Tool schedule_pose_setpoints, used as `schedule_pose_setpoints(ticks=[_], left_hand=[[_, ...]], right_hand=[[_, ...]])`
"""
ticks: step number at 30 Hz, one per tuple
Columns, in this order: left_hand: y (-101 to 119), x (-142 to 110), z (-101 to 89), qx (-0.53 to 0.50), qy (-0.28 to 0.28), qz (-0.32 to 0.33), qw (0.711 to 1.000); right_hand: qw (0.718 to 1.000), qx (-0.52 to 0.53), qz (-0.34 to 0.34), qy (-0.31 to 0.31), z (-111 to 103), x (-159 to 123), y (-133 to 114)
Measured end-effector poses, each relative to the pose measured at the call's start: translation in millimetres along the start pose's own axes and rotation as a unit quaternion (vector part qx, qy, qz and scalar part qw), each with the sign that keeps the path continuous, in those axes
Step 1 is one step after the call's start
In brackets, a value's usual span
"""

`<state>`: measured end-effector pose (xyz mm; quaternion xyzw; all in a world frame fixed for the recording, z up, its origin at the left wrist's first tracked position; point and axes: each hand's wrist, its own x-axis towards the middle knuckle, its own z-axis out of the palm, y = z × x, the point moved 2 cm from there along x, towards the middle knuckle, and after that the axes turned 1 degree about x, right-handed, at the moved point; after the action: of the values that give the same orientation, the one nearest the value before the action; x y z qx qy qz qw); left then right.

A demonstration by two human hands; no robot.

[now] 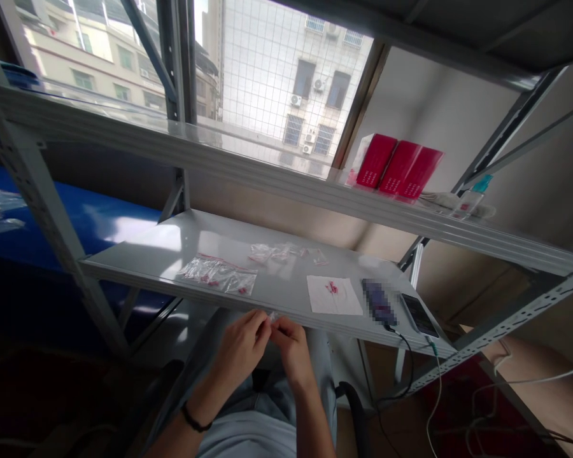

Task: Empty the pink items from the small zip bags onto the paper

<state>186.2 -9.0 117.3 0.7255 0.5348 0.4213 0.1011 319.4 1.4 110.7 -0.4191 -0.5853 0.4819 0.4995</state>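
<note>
My left hand [242,348] and my right hand [292,348] meet just below the front edge of a white metal shelf [143,254]. Between their fingertips they pinch a small transparent plastic piece [272,316], too small to make out in detail. On the shelf lie a resealable plastic bag of small pink parts [217,275] and a crumpled transparent bag [267,252]. A white paper sheet [334,295] with pink bits on it lies to the right of my hands.
A smartphone [419,315] with a cable and a blurred object [379,302] lie at the shelf's right end. Red boxes [396,165] stand on a metal upper shelf [286,181]. Steel uprights frame the shelves, and wires hang at lower right.
</note>
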Motion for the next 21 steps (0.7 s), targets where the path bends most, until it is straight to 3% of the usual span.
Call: schedule_pose_setpoints(ticks=[4, 10, 14, 18, 21], left_hand=[[-6, 2, 12.7, 0.093, -0.032, 0.014, 0.995], [-11, 4, 25.0, 0.088, -0.100, 0.007, 0.991], [-8, 4, 29.2, 0.090, -0.116, 0.007, 0.989], [-7, 4, 30.4, 0.124, -0.113, 0.004, 0.986], [-7, 6, 26.4, 0.108, -0.127, -0.006, 0.986]], right_hand=[[0.998, -0.054, 0.018, 0.041, 0, 1, 10], [0.980, -0.193, -0.008, 0.057, -10, -2, 13], [0.979, -0.199, 0.002, 0.054, -16, -4, 20], [0.971, -0.213, 0.005, 0.111, -24, -2, 29], [0.968, -0.233, -0.015, 0.091, -29, -1, 30]])
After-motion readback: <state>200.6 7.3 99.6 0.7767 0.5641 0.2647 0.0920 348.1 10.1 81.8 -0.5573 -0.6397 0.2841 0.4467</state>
